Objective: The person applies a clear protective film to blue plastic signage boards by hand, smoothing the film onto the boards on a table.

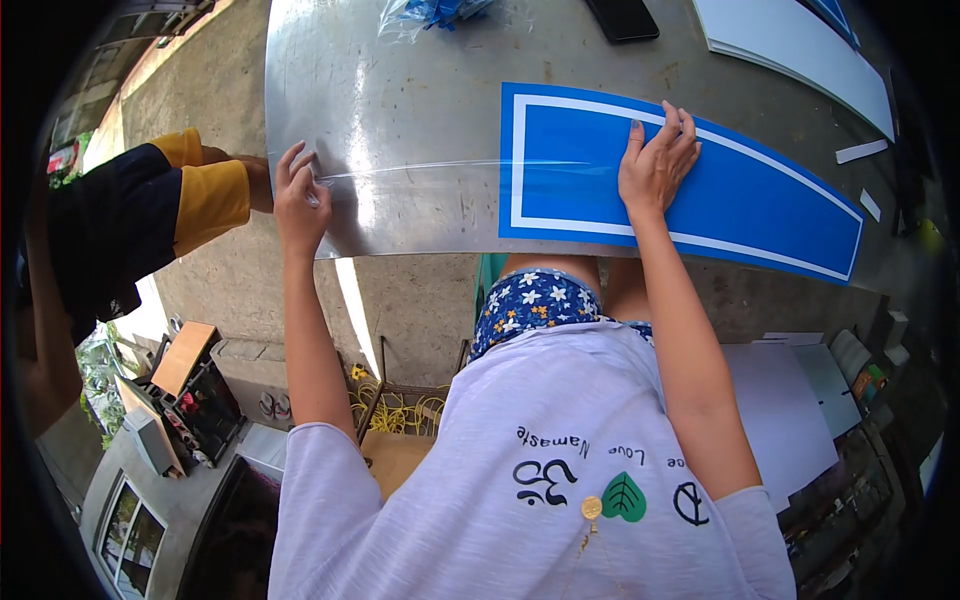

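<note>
A blue panel with a white border [570,150] lies flat on the metal table [430,100]. My right hand [658,165] rests on the panel, fingers spread and pointing at its far edge. Left of the panel, my left hand [303,195] is over the table's left part, its fingers curled in a pinch on a thin clear film strip [440,167]. The strip is stretched from those fingers across the table onto the blue panel and ends near my right hand.
A black phone [622,18], clear plastic with blue scraps [437,12] and white sheets [790,55] lie at the far side. White offcuts [862,151] are at the right. Another person [120,220] stands at the left edge of the table.
</note>
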Tool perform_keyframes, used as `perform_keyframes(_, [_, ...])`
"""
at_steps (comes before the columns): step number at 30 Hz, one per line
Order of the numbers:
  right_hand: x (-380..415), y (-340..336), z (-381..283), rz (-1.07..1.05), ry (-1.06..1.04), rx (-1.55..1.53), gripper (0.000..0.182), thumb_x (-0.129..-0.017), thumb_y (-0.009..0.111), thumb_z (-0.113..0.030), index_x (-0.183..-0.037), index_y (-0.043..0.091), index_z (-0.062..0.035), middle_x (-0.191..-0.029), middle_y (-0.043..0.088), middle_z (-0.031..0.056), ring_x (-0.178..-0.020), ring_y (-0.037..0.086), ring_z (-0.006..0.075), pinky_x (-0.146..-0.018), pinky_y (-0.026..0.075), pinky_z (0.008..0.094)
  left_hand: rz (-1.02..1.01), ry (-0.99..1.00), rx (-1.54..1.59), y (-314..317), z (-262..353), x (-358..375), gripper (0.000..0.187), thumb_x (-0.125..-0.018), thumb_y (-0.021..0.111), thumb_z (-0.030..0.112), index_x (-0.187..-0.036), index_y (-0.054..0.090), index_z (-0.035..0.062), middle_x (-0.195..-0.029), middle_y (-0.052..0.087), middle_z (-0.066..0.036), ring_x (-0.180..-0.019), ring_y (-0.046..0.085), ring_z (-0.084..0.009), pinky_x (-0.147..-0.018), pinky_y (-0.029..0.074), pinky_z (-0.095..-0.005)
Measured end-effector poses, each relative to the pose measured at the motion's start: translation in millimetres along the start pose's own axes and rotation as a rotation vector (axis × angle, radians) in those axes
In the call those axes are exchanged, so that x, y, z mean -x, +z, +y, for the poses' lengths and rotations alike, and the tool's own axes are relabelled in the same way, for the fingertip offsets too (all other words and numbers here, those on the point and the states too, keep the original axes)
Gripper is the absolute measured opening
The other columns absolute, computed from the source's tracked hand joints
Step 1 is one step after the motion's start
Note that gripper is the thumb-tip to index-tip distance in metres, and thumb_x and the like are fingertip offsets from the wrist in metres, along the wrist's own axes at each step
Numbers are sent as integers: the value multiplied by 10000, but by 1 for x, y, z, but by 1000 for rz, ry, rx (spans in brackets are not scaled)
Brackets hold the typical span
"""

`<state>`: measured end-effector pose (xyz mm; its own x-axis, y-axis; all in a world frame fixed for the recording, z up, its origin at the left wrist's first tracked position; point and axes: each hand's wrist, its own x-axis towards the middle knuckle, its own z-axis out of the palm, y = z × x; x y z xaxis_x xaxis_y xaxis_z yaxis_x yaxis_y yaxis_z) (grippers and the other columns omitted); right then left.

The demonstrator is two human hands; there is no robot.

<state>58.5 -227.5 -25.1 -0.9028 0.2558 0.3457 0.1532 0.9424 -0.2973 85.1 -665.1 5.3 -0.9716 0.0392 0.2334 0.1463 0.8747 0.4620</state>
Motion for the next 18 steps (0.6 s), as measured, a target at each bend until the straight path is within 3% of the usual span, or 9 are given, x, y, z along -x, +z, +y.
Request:
perform_keyframes(3, [1, 0, -2, 8, -8, 38, 488, -956, 534, -347, -1358, 357, -136, -1334, 357, 152, -1294, 350, 348, -1126, 202, 566, -45, -103, -10, -2, 2, -4, 102, -729, 585, -61, -736, 489, -29, -1364, 515, -126, -1055, 615, -246, -685, 512, -312])
perform_keyframes(6, [0, -1, -2, 7, -16, 34, 485, -954, 536, -344, -1354, 362, -131, -1331, 359, 149, -1287, 353, 344, -1119, 216, 554, 12, 38, -199, -1, -3, -7, 106, -730, 598, -16, -736, 493, -13, -1373, 507, -109, -1029, 611, -243, -724, 511, -334])
perform_keyframes(8, [0, 0, -3, 13, -16, 34, 486, -952, 539, -344, -1352, 364, -130, -1328, 361, 148, -1285, 353, 341, -1116, 221, 550, 8, 46, -262, 2, -15, -5, 126, -719, 615, 25, -724, 493, -3, -1400, 485, -100, -1068, 601, -268, -793, 506, -360])
perform_keyframes(11, [1, -1, -4, 12, -13, 45, 489, -946, 546, -343, -1348, 369, -127, -1323, 364, 147, -1284, 352, 337, -1112, 227, 547, 47, 7, -390, 5, -23, -2, 125, -728, 614, 57, -705, 504, 4, -1420, 464, -109, -1053, 604, -323, -769, 519, -370])
perform_keyframes(12, [1, -1, -5, 8, -10, 54, 492, -943, 550, -343, -1347, 372, -125, -1323, 365, 147, -1285, 352, 336, -1111, 228, 547, 48, 8, -390, 7, -25, -2, 125, -728, 614, 57, -705, 504, 4, -1420, 464, -109, -1053, 604, -323, -769, 519, -370])
perform_keyframes(14, [0, -1, -5, 11, -10, 52, 494, -939, 553, -343, -1345, 375, -122, -1322, 369, 147, -1284, 353, 335, -1111, 228, 548, 61, -115, -94, 10, -31, -2, 154, -729, 615, 78, -701, 492, -11, -1451, 433, -127, -1023, 612, -333, -762, 517, -377])
perform_keyframes(18, [1, -1, -4, 15, -10, 42, 503, -930, 560, -343, -1342, 382, -116, -1315, 380, 150, -1280, 360, 335, -1110, 233, 551, -9, -132, -174, -2, -30, -9, 165, -738, 613, 88, -704, 492, -18, -1473, 405, -144, -989, 621, -337, -745, 517, -380])
